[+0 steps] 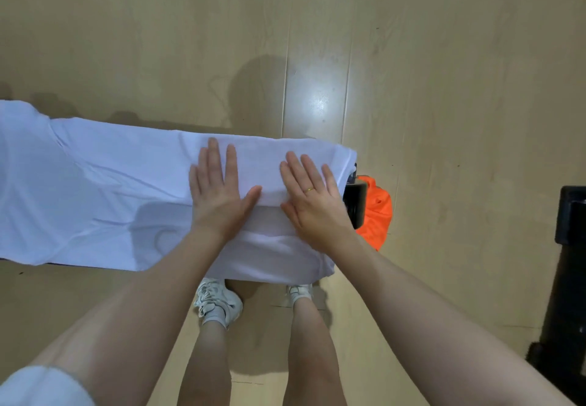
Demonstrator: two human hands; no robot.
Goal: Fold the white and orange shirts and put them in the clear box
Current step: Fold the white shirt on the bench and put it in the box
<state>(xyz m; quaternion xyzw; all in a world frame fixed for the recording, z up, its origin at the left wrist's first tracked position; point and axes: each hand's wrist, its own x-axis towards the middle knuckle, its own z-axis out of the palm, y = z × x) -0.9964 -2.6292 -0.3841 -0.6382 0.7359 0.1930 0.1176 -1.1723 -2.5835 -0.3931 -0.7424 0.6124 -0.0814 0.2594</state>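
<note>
White cotton-like fabric: the white shirt [95,196] lies spread over a narrow worktop [352,202], long axis running left to right across the view, covering nearly all of it. A fold edge already crosses the right-hand end, so that end sits doubled. A sleeve trails off at far left. Surface mostly smooth, with shallow creases near the middle and a faint grey print showing through.

Both hands lie on the doubled right end, palms down. Left hand [218,190] flat, fingers straight and together, pressing the cloth just left of the fold's middle. Right hand [312,196] flat likewise, fingers slightly fanned, a ring [309,189] on one finger, near the shirt's right edge. Neither grasps anything.

Judgement: the unfolded bulk lies to the left of both hands, so the left hand is nearer for reaching the far end and bringing it over.

Orange shirt [377,212]: bunched, unfolded, just right of the worktop's end, partly hidden behind it.

Clear box: not in view.
</note>
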